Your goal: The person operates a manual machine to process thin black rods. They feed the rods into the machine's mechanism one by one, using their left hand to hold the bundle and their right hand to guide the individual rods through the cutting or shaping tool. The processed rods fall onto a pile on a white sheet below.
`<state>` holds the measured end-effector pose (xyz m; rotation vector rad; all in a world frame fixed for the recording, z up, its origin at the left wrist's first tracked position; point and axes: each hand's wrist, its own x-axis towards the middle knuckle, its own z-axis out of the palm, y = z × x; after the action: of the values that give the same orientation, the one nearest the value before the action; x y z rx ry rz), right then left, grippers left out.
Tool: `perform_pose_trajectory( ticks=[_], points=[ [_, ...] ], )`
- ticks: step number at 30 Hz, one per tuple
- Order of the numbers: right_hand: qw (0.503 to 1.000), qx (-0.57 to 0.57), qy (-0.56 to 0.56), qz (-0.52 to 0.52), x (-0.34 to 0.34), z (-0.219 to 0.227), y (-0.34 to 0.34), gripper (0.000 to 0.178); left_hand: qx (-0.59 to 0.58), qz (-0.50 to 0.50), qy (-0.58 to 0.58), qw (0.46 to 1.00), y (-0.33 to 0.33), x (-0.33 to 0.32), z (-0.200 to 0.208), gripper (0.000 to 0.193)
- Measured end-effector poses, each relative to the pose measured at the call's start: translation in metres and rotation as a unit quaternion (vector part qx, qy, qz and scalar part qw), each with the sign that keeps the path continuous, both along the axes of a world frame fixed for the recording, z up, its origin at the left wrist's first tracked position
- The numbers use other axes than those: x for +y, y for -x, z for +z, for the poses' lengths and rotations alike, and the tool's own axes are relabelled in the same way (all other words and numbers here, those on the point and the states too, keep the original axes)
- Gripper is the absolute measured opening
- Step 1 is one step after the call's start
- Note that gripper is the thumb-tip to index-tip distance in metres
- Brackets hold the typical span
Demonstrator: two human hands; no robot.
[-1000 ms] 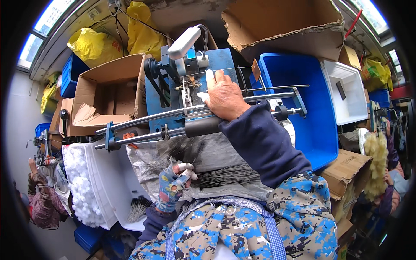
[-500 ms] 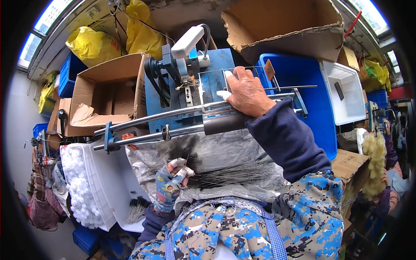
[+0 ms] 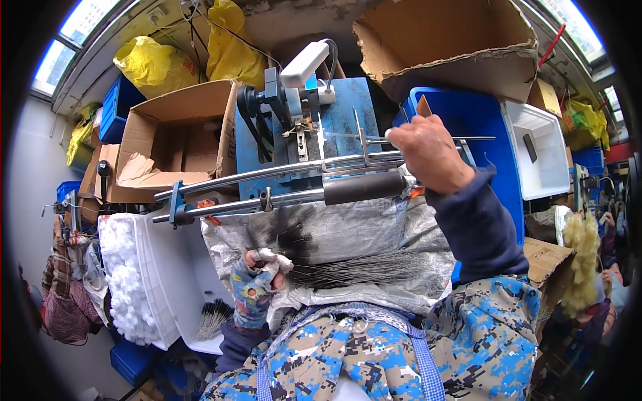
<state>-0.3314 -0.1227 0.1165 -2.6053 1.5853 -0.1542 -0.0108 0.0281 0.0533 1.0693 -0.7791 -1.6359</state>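
Left hand (image 3: 262, 271) low by the wires (image 3: 364, 269), right hand (image 3: 431, 150) up by the machine (image 3: 349, 107).
The left hand's taped fingers curl beside wires lying on a silvery sheet (image 3: 348, 230); farther up, the right hand is curled near the right end of the metal rails (image 3: 254, 176). Whether either pinches anything is too unclear to tell.

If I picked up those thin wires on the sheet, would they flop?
Probably not much: the wires lie nearly straight, so they look stiff. Each is likely light, being so thin. They might slide apart, since no tie shows around them.
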Motion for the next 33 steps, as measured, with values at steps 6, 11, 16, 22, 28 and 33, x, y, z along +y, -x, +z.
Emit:
perform_pose_trajectory(
  ticks=[6, 11, 16, 22, 28, 33],
  points=[
    [0.957, -0.252, -0.119, 0.08, 0.094, -0.023, -0.017, 0.02, 0.118, -0.081, 0.006, 0.99, 0.017, -0.017, -0.009, 0.016],
    [0.569, -0.714, -0.407, 0.032, 0.091, -0.016, -0.086, 0.019, -0.013, -0.157, -0.048, 0.986, 0.053, -0.01, 0.024, 0.017],
    [0.631, -0.726, -0.271, -0.02, 0.052, 0.035, -0.036, 0.017, -0.11, -0.151, -0.032, 0.982, 0.02, -0.012, 0.008, 0.02],
    [0.989, -0.116, 0.054, -0.077, -0.029, -0.015, -0.062, 0.007, -0.09, -0.083, -0.117, 0.986, 0.042, -0.011, 0.009, 0.011],
    [0.994, -0.047, 0.034, -0.097, -0.072, -0.063, -0.071, 0.015, -0.085, -0.107, -0.103, 0.985, 0.037, -0.007, 0.007, 0.011],
    [0.996, -0.053, 0.042, -0.065, -0.073, -0.071, -0.073, 0.017, -0.082, -0.085, -0.129, 0.985, 0.03, -0.008, -0.001, 0.012]
  ],
)
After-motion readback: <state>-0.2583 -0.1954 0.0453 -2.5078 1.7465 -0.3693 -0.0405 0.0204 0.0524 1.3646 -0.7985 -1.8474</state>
